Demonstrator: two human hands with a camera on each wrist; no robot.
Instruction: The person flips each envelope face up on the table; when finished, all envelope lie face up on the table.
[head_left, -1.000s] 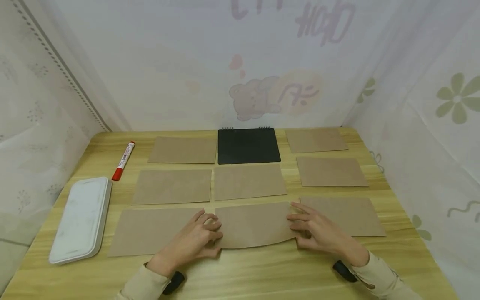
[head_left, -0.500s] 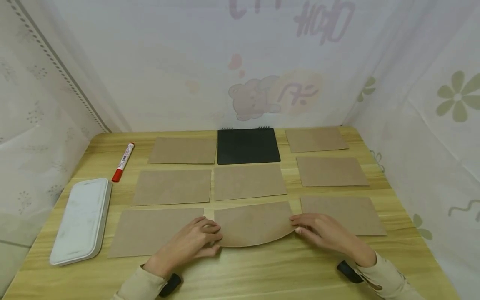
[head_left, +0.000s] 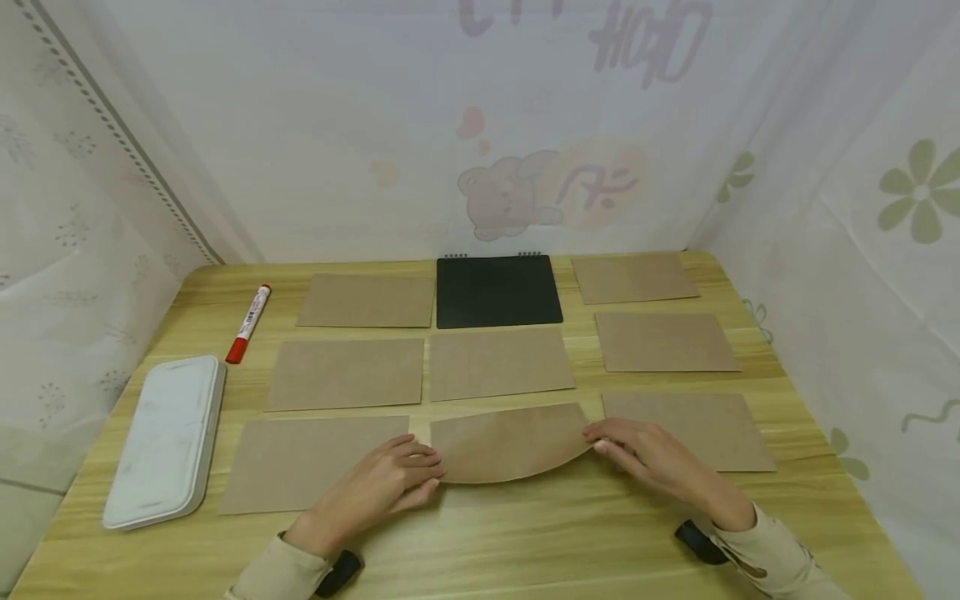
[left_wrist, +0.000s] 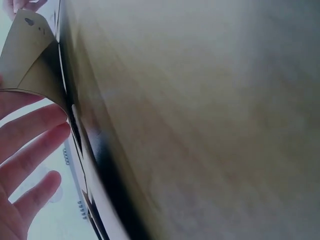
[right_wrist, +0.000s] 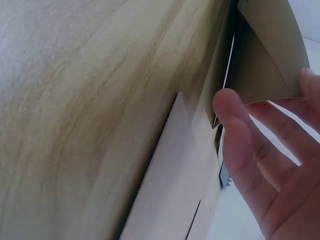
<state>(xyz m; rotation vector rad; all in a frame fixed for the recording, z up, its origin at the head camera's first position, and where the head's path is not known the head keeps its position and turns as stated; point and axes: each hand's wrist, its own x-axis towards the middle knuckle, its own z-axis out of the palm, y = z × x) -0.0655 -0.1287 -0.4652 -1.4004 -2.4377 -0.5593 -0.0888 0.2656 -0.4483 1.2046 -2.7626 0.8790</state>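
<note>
Both hands hold one brown kraft envelope in the front row, gripping it by its two short ends. Its near edge is raised and bows downward in the middle. My left hand pinches the left end, fingers close together. At the right end, my right hand pinches the near corner between thumb and fingers. Diagonal flap seams show on the underside of the envelope in both wrist views. A small dark mark shows on that side in the left wrist view. The envelope's left and right ends are partly hidden by the fingers.
Several like envelopes lie flat in rows, including a middle one just behind and a front-right one partly under my right hand. A black spiral-bound pad lies at the back. A red-and-white marker and white case are left.
The envelope's near edge has lifted and curved, its right end rising most. My right hand has changed from spread fingers at the end to a pinch at the near corner.
</note>
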